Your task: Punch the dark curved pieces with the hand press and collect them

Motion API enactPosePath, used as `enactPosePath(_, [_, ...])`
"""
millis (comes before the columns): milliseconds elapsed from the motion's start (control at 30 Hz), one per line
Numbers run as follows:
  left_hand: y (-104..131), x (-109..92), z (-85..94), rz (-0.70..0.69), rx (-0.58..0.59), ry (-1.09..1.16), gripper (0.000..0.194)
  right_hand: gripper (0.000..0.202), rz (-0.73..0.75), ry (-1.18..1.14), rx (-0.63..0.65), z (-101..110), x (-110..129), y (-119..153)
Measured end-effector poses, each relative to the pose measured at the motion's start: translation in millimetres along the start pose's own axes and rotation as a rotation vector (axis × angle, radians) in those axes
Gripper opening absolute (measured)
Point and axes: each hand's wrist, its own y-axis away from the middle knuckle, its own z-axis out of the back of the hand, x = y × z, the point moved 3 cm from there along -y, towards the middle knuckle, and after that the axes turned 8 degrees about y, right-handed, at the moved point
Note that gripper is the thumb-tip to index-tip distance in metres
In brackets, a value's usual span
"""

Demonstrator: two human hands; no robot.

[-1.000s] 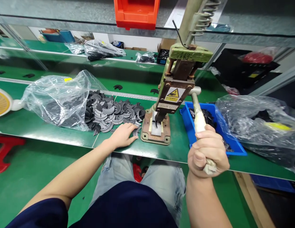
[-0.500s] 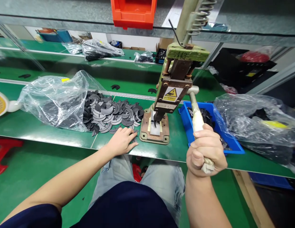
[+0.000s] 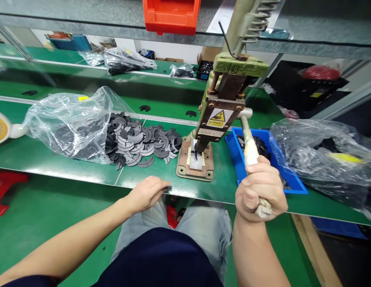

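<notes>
My right hand (image 3: 261, 189) is wrapped round the taped lever (image 3: 250, 147) of a green and brown hand press (image 3: 221, 113). Under the ram, a thin dark piece (image 3: 196, 154) stands at the light metal plate on the press base (image 3: 182, 169). Near the bench's front edge, my left hand (image 3: 148, 193) is pinched on a small dark piece (image 3: 168, 187), mostly hidden by the fingers. Beyond that hand lies a heap of flat, curved grey-black pieces (image 3: 143, 139), some spilling from a clear plastic bag (image 3: 68, 121).
Right of the press stands a blue bin (image 3: 237, 165) of black parts, with another clear bag (image 3: 325, 151) beside it. An orange bin (image 3: 171, 24) hangs from the shelf above. A white and yellow round object (image 3: 1, 127) sits at far left.
My left hand has drawn back from the edge of the heap towards the bench's front edge, with the small dark piece in its fingertips. My right hand stays on the lever.
</notes>
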Motion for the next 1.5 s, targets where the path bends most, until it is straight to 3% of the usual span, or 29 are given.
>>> enactPosePath(133, [-34, 6, 23.0, 0.278, -0.241, 0.156, 0.026, 0.028, 0.008, -0.008, 0.018, 0, -1, -1])
enactPosePath(200, [-56, 13, 28.2, 0.384, -0.279, 0.304, 0.031, 0.028, 0.016, -0.014, 0.021, 0, 0, -1])
enactPosePath(400, [-130, 35, 23.7, 0.554, -0.163, 0.709, 0.039, 0.030, 0.015, 0.000, 0.011, -1, 2, -2])
enactPosePath(567, [-167, 35, 18.6, 0.576, -0.074, 0.776, 0.030, 0.032, 0.022, 0.002, -0.001, -3, 2, -2])
enactPosePath(1033, [-181, 49, -0.7, 0.549, -0.019, 0.807, 0.024, 0.039, 0.020, 0.023, -0.075, -6, 2, -2])
enactPosePath(1333, [-190, 51, 0.8, 0.700, 0.134, 0.878, 0.029, 0.046, 0.039, -0.017, -0.159, -11, -5, 0])
enactPosePath(1500, [-195, 47, 2.5, 0.728, 0.168, 0.877, 0.026, 0.043, 0.026, 0.002, -0.130, -11, -2, -3])
